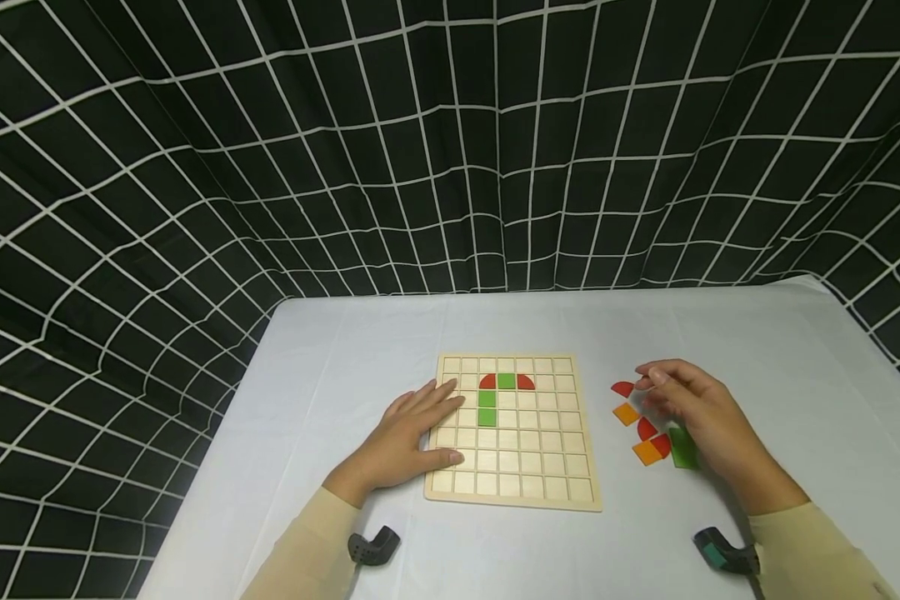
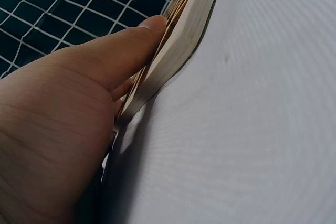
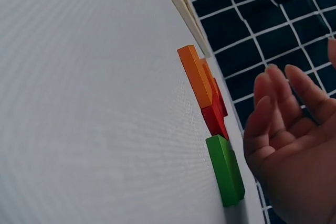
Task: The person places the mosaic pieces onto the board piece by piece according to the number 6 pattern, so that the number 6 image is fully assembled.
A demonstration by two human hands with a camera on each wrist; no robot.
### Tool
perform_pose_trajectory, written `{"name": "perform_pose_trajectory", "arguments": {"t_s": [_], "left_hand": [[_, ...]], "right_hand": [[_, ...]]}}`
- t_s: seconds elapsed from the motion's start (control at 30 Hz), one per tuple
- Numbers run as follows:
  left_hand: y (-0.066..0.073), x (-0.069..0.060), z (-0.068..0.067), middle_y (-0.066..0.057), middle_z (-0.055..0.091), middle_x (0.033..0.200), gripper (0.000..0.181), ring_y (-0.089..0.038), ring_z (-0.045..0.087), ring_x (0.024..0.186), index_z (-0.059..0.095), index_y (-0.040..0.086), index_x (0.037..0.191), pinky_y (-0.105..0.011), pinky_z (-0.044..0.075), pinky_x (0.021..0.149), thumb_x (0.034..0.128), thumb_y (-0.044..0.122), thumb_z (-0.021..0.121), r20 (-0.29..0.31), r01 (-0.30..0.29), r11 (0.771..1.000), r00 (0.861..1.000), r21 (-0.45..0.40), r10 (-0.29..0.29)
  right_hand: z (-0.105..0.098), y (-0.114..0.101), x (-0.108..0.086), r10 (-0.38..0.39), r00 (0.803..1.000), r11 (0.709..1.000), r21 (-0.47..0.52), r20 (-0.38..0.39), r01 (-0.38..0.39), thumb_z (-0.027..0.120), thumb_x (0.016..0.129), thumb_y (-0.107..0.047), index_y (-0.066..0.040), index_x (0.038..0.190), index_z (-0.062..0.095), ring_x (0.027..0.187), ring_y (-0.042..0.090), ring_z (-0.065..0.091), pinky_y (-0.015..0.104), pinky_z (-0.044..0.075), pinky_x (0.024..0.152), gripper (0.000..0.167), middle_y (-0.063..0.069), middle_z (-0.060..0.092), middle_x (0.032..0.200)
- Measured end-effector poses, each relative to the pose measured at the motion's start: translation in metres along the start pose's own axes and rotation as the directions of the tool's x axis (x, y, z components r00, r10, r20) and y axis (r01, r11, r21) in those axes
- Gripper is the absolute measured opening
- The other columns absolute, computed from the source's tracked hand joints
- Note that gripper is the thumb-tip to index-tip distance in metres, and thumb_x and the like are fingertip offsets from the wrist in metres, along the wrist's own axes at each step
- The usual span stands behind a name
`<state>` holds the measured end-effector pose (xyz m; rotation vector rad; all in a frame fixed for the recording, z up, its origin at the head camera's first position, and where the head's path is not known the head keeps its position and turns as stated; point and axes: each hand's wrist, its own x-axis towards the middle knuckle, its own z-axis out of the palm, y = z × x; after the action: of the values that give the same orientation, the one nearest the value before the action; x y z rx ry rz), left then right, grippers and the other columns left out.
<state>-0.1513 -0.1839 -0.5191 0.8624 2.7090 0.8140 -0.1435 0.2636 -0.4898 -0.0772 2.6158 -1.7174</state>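
Observation:
A wooden grid board lies on the table. On it, a red piece, a green square and another red piece form a row, with two green squares below the left one. My left hand rests spread on the board's left edge; the left wrist view shows its thumb against the board's side. Over loose pieces right of the board hovers my right hand, fingers loosely bent, no piece visible in it. In the right wrist view that hand is beside a green piece.
Several loose pieces lie right of the board: red, orange, another orange and green, partly under my right hand. A white cloth covers the table. Black curtains with white grid lines stand behind and beside it.

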Motion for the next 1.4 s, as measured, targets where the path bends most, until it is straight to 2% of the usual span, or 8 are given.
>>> {"name": "perform_pose_trajectory", "arguments": {"t_s": [0.33,0.43,0.57,0.7,0.87,1.0,1.17,1.4], "left_hand": [[0.001,0.001,0.002,0.007,0.019,0.180,0.087,-0.020,0.010,0.165,0.041,0.021,0.170,-0.050,0.006,0.131,0.0999,0.061,0.072,0.005,-0.003,1.000,1.000,0.002,0.003],[0.002,0.002,0.002,0.006,0.019,0.180,0.087,-0.020,0.010,0.165,0.041,0.021,0.170,-0.050,0.006,0.131,0.1002,0.061,0.072,0.006,-0.007,1.000,1.000,0.001,0.007],[0.002,0.000,0.001,0.004,0.020,0.180,0.087,-0.023,0.011,0.165,0.041,0.019,0.170,-0.052,0.007,0.131,0.1003,0.061,0.072,0.004,-0.012,1.000,1.000,0.007,0.012],[0.002,-0.002,-0.001,0.004,0.020,0.180,0.087,-0.023,0.011,0.165,0.041,0.020,0.170,-0.052,0.007,0.131,0.1001,0.061,0.072,-0.001,-0.009,1.000,1.000,0.004,0.009],[0.000,-0.002,-0.002,0.006,0.020,0.180,0.087,-0.022,0.010,0.165,0.041,0.021,0.170,-0.051,0.006,0.131,0.1002,0.062,0.072,-0.003,-0.006,1.000,1.000,0.010,0.006],[-0.002,-0.002,-0.001,0.006,0.020,0.180,0.086,-0.022,0.011,0.165,0.042,0.022,0.170,-0.051,0.006,0.131,0.1001,0.062,0.071,-0.007,-0.009,1.000,1.000,0.009,0.009],[-0.003,-0.001,0.001,0.007,0.020,0.180,0.086,-0.021,0.011,0.165,0.042,0.023,0.170,-0.050,0.006,0.131,0.0998,0.063,0.072,-0.011,-0.010,1.000,1.000,0.008,0.010],[-0.002,-0.001,0.001,0.007,0.020,0.180,0.086,-0.020,0.010,0.165,0.042,0.023,0.170,-0.050,0.006,0.131,0.0999,0.062,0.072,-0.007,-0.009,1.000,1.000,0.006,0.009]], "right_hand": [[0.001,0.015,0.000,-0.004,0.997,0.999,-0.037,0.073,0.007,0.064,0.113,-0.028,-0.001,0.138,0.067,0.090,0.029,0.066,0.028,0.058,0.076,0.037,0.017,0.070,0.117],[0.001,0.017,0.000,0.008,0.997,0.999,-0.051,0.075,-0.004,0.067,0.111,-0.029,-0.003,0.136,0.068,0.090,0.028,0.066,0.028,0.057,0.075,0.036,0.015,0.071,0.115],[0.003,0.020,0.001,0.023,0.993,0.999,-0.052,0.112,-0.018,0.071,0.109,-0.023,-0.004,0.136,0.069,0.086,0.029,0.067,0.031,0.059,0.067,0.033,0.015,0.073,0.111],[0.006,0.021,0.002,-0.002,0.992,0.996,-0.083,0.129,0.013,0.077,0.104,-0.018,-0.005,0.133,0.071,0.083,0.027,0.066,0.031,0.059,0.063,0.032,0.013,0.074,0.108],[0.009,0.019,0.005,-0.038,0.991,0.973,-0.222,0.131,0.066,0.085,0.097,-0.014,-0.008,0.129,0.075,0.087,0.024,0.059,0.027,0.053,0.067,0.033,0.007,0.067,0.103],[0.010,0.018,0.006,-0.044,0.990,0.952,-0.294,0.138,0.083,0.086,0.096,-0.010,-0.010,0.127,0.077,0.093,0.024,0.056,0.026,0.050,0.071,0.032,0.005,0.066,0.107],[0.010,0.019,0.007,-0.070,0.985,0.935,-0.334,0.156,0.119,0.086,0.095,-0.010,-0.012,0.126,0.079,0.097,0.024,0.056,0.026,0.049,0.074,0.031,0.003,0.067,0.115],[0.009,0.018,0.006,-0.092,0.986,0.925,-0.355,0.141,0.137,0.087,0.094,-0.007,-0.007,0.120,0.080,0.092,0.024,0.054,0.024,0.048,0.069,0.027,0.004,0.061,0.105]]}}
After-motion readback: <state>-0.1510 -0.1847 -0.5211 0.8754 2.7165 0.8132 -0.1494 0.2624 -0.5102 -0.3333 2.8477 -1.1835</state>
